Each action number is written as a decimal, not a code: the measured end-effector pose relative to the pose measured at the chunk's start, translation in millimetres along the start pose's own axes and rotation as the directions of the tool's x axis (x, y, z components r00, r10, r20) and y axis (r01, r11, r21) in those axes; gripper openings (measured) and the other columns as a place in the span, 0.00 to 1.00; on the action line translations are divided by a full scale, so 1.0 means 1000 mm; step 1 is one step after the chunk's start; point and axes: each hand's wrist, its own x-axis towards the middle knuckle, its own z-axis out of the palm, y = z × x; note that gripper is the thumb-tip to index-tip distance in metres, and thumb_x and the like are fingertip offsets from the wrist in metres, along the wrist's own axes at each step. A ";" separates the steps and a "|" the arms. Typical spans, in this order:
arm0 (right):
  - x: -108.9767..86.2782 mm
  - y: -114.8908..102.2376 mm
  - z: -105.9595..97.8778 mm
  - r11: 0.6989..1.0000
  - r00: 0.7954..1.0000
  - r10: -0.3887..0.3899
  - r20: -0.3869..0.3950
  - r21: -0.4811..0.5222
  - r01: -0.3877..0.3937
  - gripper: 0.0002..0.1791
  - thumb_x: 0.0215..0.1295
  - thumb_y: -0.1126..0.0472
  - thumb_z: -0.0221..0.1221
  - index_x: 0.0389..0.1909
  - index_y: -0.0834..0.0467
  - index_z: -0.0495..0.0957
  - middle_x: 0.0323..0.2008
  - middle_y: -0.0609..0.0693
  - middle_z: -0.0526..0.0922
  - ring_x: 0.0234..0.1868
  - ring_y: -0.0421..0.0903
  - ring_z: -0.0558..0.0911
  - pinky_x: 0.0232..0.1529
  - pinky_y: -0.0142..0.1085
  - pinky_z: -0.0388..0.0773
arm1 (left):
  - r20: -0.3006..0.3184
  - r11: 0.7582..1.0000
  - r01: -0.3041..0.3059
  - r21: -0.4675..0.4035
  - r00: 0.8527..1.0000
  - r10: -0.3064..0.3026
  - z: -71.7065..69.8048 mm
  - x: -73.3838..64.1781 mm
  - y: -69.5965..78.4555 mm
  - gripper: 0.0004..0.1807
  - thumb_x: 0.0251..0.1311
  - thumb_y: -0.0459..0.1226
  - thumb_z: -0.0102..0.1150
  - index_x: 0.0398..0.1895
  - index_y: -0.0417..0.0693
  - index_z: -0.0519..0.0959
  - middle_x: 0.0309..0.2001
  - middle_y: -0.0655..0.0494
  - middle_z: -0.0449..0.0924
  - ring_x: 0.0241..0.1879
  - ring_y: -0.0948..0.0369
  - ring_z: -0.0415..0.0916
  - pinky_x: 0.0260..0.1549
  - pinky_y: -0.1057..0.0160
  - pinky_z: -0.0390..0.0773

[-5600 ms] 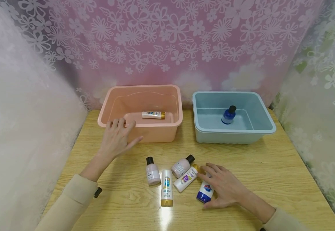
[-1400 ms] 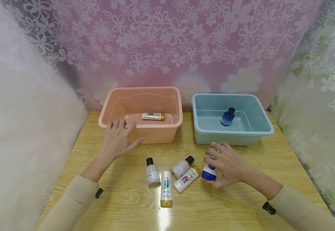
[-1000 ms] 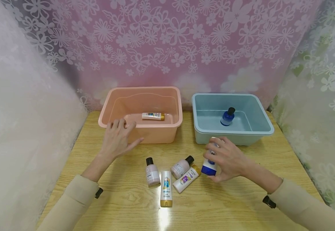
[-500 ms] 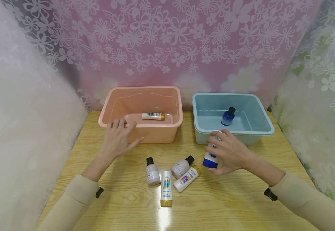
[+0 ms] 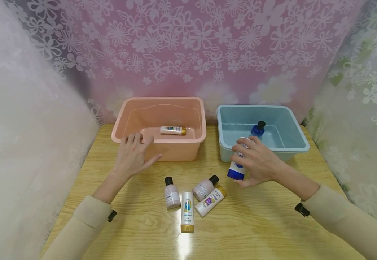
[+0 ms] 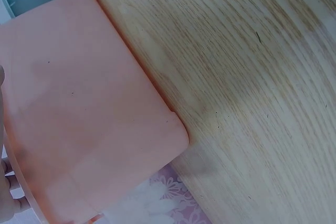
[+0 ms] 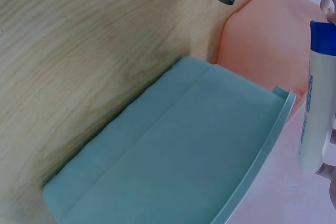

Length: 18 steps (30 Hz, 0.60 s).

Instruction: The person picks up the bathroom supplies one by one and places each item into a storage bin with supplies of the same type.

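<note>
My right hand point(image 5: 261, 160) grips a white bottle with a blue cap point(image 5: 237, 172), held tilted at the front rim of the blue bin point(image 5: 263, 148), cap end toward me. In the right wrist view the white bottle point(image 7: 318, 103) stands clear above the bin's rim. My left hand point(image 5: 130, 155) hooks its fingers over the front rim of the pink bin point(image 5: 175, 151), thumb spread outside. A white bottle with a gold cap point(image 5: 172, 130) lies inside the pink bin. A dark blue bottle with a black cap point(image 5: 257, 129) is in the blue bin, partly hidden by my right hand.
On the wooden table point(image 5: 136, 231) lie two pale pink bottles with black caps, one at left point(image 5: 172, 196) and another pink bottle point(image 5: 204, 188) at right. Between and beside them are a white gold-capped bottle point(image 5: 187, 211) and a purple-labelled white bottle point(image 5: 210, 202). Floral curtain point(image 5: 201, 47) hangs behind.
My right hand has taken the blue-capped bottle from the table, lifted it and carried it forward to the blue bin's front rim. My left hand stays on the pink bin's rim.
</note>
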 end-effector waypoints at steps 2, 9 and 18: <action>0.001 0.003 0.000 1.000 1.000 0.004 -0.003 -0.004 -0.004 0.44 0.62 0.19 0.32 0.42 0.51 0.79 0.44 0.55 0.84 0.50 0.60 0.81 0.45 0.61 0.81 | 0.002 1.000 0.001 0.000 1.000 -0.001 0.000 0.000 0.000 0.38 0.58 0.71 0.56 0.54 0.51 0.74 0.38 0.42 0.75 0.39 0.43 0.74 0.41 0.47 0.74; 0.004 0.013 -0.004 1.000 1.000 0.013 -0.028 -0.013 -0.013 0.45 0.62 0.19 0.32 0.43 0.52 0.80 0.43 0.56 0.84 0.49 0.60 0.81 0.44 0.60 0.80 | -0.002 1.000 0.001 -0.008 1.000 -0.002 0.000 0.000 0.000 0.37 0.62 0.72 0.49 0.53 0.50 0.74 0.39 0.42 0.75 0.39 0.43 0.74 0.40 0.47 0.74; 0.013 0.029 -0.015 0.999 0.999 0.015 -0.035 -0.038 -0.016 0.47 0.63 0.18 0.31 0.41 0.53 0.80 0.42 0.57 0.84 0.48 0.63 0.82 0.41 0.61 0.80 | -0.018 1.000 0.001 -0.015 1.000 -0.001 0.000 0.000 0.000 0.39 0.64 0.74 0.43 0.53 0.50 0.75 0.38 0.42 0.75 0.39 0.43 0.73 0.40 0.46 0.75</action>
